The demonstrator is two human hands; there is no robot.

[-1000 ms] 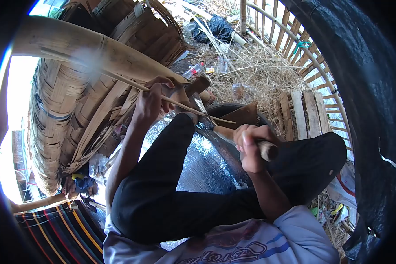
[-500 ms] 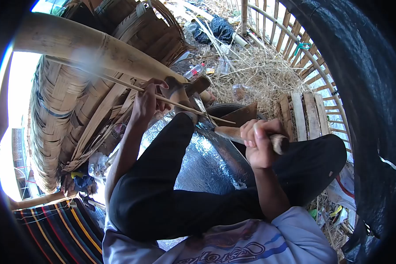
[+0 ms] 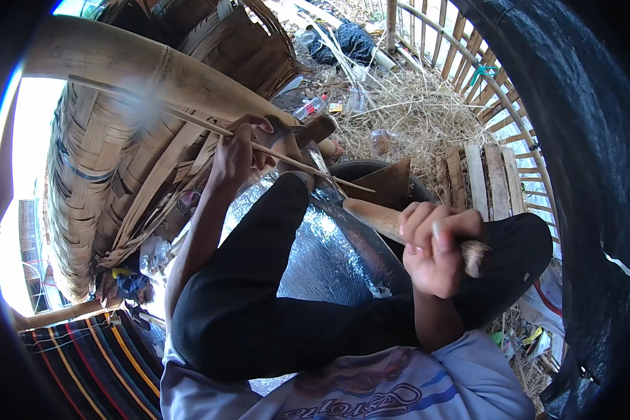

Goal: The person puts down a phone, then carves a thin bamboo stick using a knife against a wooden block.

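1. Stick (image 3: 203, 124), long and thin, slants from the upper left past the bamboo pole (image 3: 154, 66), through the left hand (image 3: 235, 157), and ends in front of a brown board (image 3: 390, 183).
2. We see the left fingers curled in around the stick, with little gap left; how hard they press, we cannot tell.
3. We judge the stick light and fairly stiff, but springy over such a length — its free ends could sway or bend. It looks dry rather than slippery, and a thin strip like this may split or leave splinters.
4. We would take hold of it near the blade yet clear of the edge, where it should bend least.
5. We see the right hand (image 3: 437, 245) closed fully around the wooden handle of the knife (image 3: 376, 217), with handle showing on both sides of the fist.
6. We judge the knife heavier than the stick and quite rigid; the thick handle should sit securely, best held towards its rear — away from the blade.
7. The blade lies at the stick's crossing, beyond the trouser leg (image 3: 259, 238); whether they touch, we cannot tell.
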